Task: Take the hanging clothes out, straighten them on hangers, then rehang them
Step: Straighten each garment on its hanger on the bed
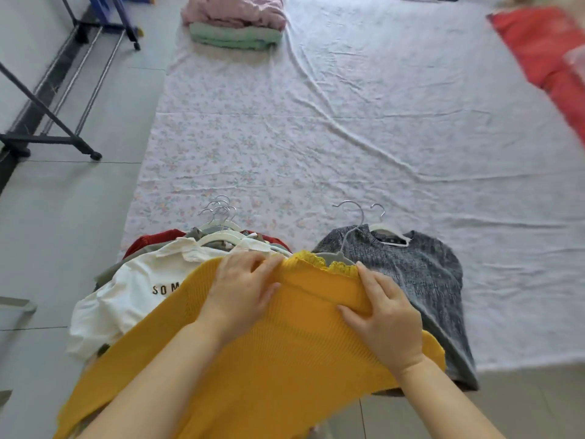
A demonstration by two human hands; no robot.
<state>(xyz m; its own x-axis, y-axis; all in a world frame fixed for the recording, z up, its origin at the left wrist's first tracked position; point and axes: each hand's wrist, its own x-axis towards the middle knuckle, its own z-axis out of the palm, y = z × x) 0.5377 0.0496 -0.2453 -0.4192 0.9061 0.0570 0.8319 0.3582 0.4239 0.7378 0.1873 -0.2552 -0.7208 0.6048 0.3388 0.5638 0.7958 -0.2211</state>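
Yellow sweater (pixel 285 350) | left fingers (pixel 264 263) — curled, pinching it | right fingers (pixel 365 275) — gripping fold

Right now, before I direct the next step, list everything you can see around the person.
yellow sweater: one, mustard, nearest, overlapping both neighbours
grey sweater: one, mottled grey, right, on white hanger
clothes pile: one stack, white shirt topmost, red and olive beneath, left
floral sheet: one, pale, spread on floor
folded pile: one, pink over green, sheet's far end
red cloth: one, far right
rack: one, black, left
left hand: grip on yellow sweater's shoulder
right hand: grip on its other shoulder
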